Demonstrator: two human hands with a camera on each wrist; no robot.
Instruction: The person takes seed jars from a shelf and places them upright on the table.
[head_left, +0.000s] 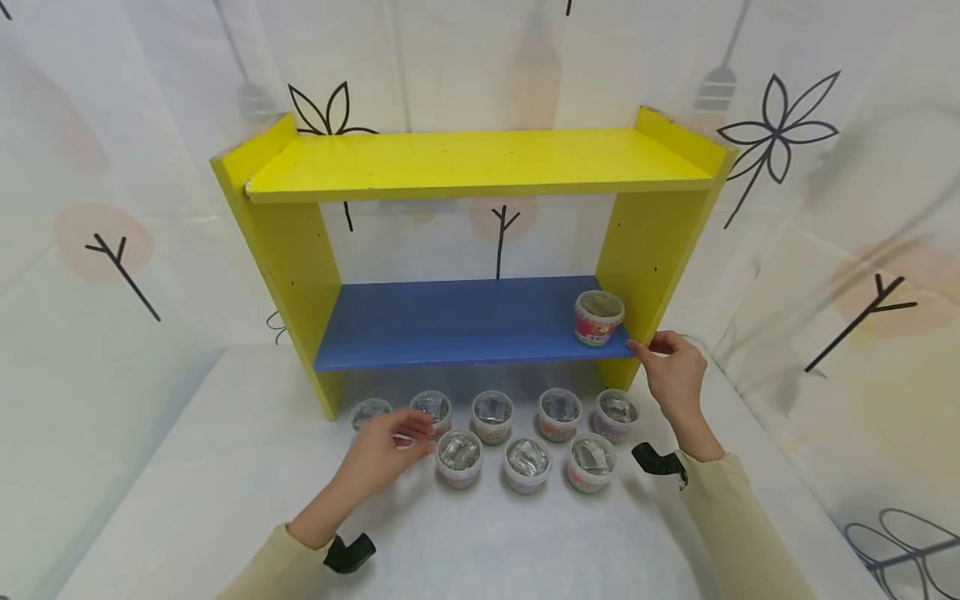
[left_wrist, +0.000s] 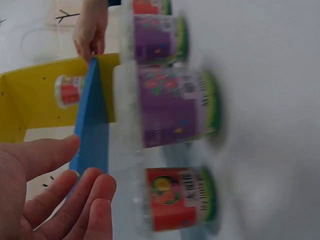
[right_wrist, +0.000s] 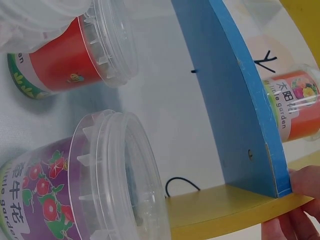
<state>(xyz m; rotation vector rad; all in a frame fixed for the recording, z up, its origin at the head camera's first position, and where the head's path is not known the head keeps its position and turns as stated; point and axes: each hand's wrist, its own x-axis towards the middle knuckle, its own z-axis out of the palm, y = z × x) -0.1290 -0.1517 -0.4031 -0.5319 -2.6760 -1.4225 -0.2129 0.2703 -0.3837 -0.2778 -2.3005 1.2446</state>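
My left hand (head_left: 390, 446) hovers beside the tubs on the table, fingers slightly bent and nothing held between them. In the left wrist view, the left fingers (left_wrist: 82, 200) are spread apart from the thumb, near a red-labelled tub (left_wrist: 175, 200) and a purple-labelled tub (left_wrist: 172, 107). At the right end of the yellow and blue shelf unit (head_left: 472, 321), my right hand (head_left: 675, 371) grips the front edge of the side panel. Its thumb (right_wrist: 306, 181) lies by the blue board's corner. One orange-red-labelled plastic tub (head_left: 598, 318) stands upright on the blue board near that end.
Several clear-lidded tubs stand in two rows on the white table (head_left: 465, 550), including a back-row tub (head_left: 492, 415) and a front-row tub (head_left: 527, 462). The yellow top board (head_left: 465, 162) spans above the blue one. A patterned cloth (head_left: 465, 67) hangs behind.
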